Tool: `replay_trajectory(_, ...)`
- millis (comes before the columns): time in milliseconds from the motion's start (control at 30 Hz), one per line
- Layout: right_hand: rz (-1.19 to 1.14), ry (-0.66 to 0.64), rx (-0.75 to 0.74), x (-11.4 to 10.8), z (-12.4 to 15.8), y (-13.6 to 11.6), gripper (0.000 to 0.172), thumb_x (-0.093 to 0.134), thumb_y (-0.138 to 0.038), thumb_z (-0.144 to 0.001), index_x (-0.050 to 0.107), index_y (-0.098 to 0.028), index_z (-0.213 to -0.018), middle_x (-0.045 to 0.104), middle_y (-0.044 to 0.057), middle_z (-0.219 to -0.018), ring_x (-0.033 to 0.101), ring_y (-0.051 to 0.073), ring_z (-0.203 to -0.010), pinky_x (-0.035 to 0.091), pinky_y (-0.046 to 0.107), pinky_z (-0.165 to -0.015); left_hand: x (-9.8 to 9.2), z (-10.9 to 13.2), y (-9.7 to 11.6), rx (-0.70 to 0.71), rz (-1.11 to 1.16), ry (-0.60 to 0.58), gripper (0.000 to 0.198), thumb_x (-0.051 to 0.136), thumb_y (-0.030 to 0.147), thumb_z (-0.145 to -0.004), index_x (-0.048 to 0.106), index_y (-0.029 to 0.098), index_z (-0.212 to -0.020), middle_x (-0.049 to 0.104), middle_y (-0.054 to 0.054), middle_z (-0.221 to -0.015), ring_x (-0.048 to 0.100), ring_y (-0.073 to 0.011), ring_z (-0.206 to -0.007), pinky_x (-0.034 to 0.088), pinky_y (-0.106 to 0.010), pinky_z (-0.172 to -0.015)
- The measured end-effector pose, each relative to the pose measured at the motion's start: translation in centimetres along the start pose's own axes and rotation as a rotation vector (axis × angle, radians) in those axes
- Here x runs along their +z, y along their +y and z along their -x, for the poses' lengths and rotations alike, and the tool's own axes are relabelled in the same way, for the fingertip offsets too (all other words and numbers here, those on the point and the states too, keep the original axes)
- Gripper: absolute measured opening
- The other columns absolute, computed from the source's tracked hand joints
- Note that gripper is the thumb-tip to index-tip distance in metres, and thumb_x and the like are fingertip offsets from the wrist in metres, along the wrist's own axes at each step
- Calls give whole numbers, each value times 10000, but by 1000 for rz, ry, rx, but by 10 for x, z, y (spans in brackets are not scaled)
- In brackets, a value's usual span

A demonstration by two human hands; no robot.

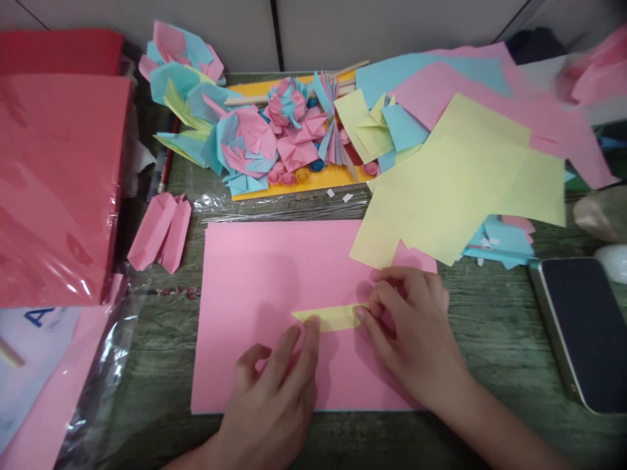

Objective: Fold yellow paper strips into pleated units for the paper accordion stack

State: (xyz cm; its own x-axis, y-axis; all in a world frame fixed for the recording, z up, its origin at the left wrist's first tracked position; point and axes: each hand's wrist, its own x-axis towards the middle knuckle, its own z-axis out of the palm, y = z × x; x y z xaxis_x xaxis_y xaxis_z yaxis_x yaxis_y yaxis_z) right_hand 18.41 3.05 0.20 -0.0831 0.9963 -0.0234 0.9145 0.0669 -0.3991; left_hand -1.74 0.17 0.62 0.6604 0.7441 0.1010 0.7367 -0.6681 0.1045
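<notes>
A small folded yellow paper strip (333, 317) lies on a large pink sheet (255, 281) on the table. My left hand (274, 398) presses two stretched fingers on the strip's left end, other fingers curled. My right hand (416, 339) pinches the strip's right end with bent fingertips.
Loose yellow sheets (465, 183) and pink and blue sheets (441, 78) overlap at the back right. Several folded paper flowers (274, 130) sit on a yellow board at the back. A red wrapped paper pack (53, 183) is at left, a folded pink piece (161, 232) beside it, a phone (588, 326) at right.
</notes>
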Motion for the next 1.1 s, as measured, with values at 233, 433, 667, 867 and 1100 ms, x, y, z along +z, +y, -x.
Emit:
replay_trajectory(233,-83,0,18,-2,-2,7,72,561,-235,-742,493,-211,-744,493,50,-952,432,224,-904,358,392,-748,-2,1,2,23,-139,-85,381,395,51,-794,586,133,-1115,533,-81,-1256,468,-233,-1089,334,-358,-699)
replay_trajectory(433,-96,30,-22,-1,-2,15,60,567,-220,-743,507,-215,-741,513,42,-915,458,219,-907,362,385,-755,0,-2,2,84,-232,-100,455,361,-3,-771,507,81,-1193,562,-105,-1198,471,-211,-1083,371,-343,-649)
replay_trajectory(667,-91,23,-56,-2,0,16,51,553,-244,-766,516,-223,-792,521,44,-925,460,222,-909,354,385,-764,-3,-11,8,58,-288,-173,537,327,31,-784,371,119,-1313,567,-86,-1107,468,-210,-1025,382,-379,-677)
replay_trajectory(867,-89,43,-65,0,-1,16,68,572,-250,-754,518,-225,-787,520,38,-894,451,211,-880,351,381,-787,-8,-20,22,7,-346,-133,453,327,180,-867,370,202,-1318,564,-58,-1013,456,-204,-978,337,-396,-735)
replay_trajectory(1100,-105,68,-107,1,1,18,73,552,-258,-770,518,-216,-819,519,38,-892,447,205,-873,352,374,-783,-15,-33,26,-5,-252,-215,453,360,222,-840,397,218,-1292,551,-51,-908,484,-240,-874,315,-440,-769)
